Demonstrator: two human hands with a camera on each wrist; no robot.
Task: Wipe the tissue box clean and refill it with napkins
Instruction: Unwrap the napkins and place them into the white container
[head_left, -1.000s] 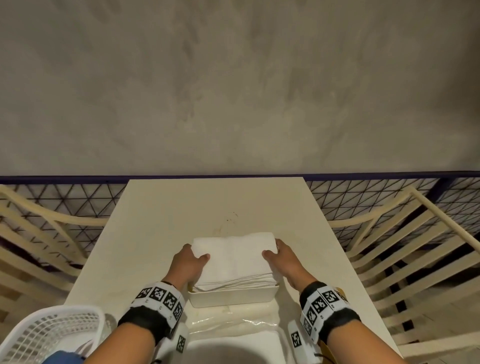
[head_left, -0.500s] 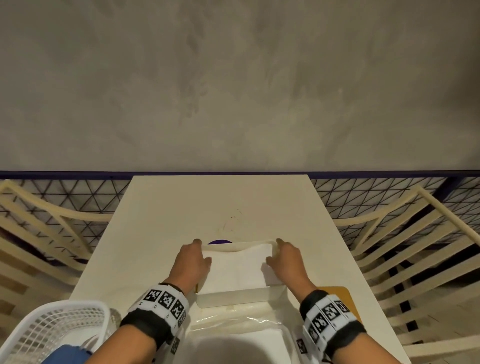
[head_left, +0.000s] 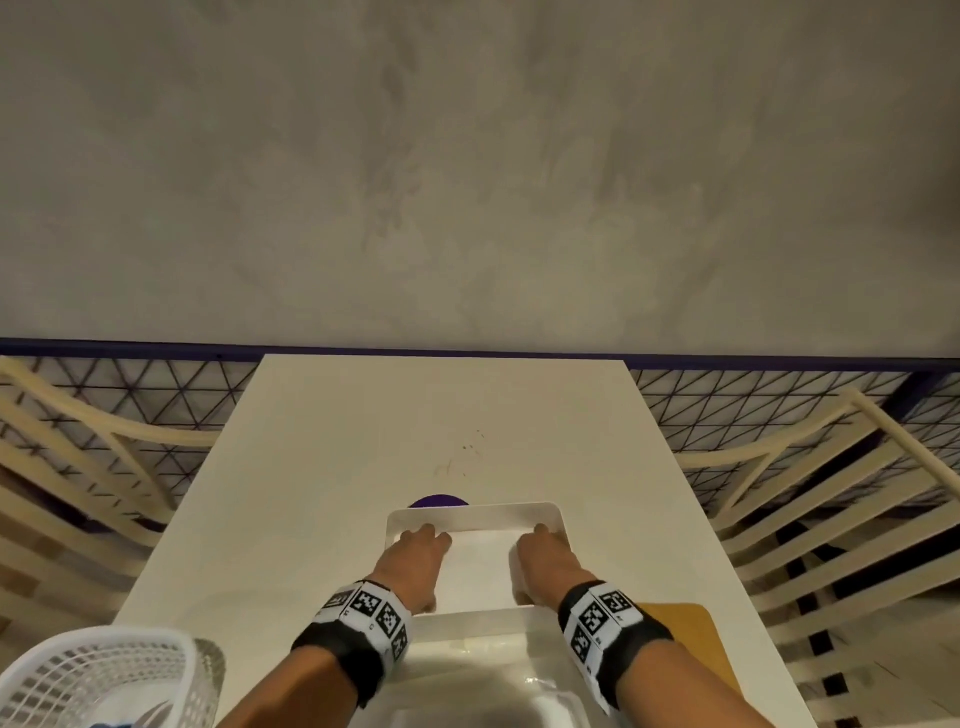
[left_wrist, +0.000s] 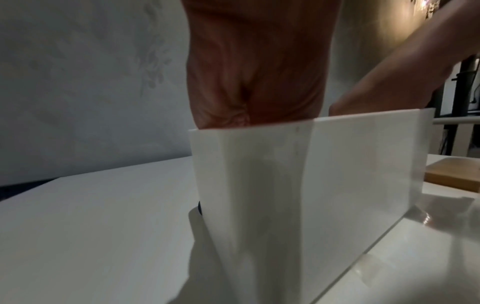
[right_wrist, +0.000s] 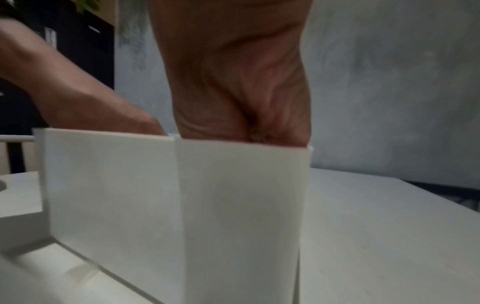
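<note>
Both hands (head_left: 415, 564) (head_left: 548, 564) inside upright tissue box (head_left: 475, 515), lengthwise crosswise.

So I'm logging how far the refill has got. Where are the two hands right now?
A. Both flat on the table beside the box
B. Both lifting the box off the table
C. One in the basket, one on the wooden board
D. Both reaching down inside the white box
D: the left hand and right hand both dip below the rim of the box, on the napkins inside it.
</note>
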